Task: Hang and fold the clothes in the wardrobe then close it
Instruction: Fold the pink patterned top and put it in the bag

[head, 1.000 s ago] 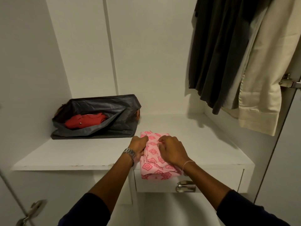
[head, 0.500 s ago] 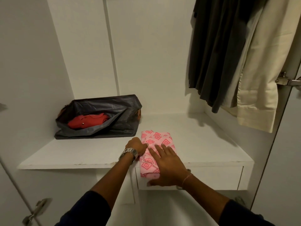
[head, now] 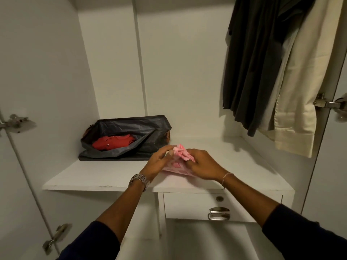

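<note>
A pink patterned cloth is bunched up just above the white wardrobe shelf, its lower edge still touching the board. My left hand grips its left side and my right hand pinches its right side. Much of the cloth is hidden behind my fingers. Dark garments and a cream garment hang at the upper right of the wardrobe.
A dark plastic bag holding a red garment lies at the back left of the shelf. Below the shelf is a drawer with a metal handle. Door hinges show on both open doors.
The folded cloth lay flat under my hands before; now both hands have gathered it and lifted it off the shelf, further back from the front edge. The view has tilted up slightly.
</note>
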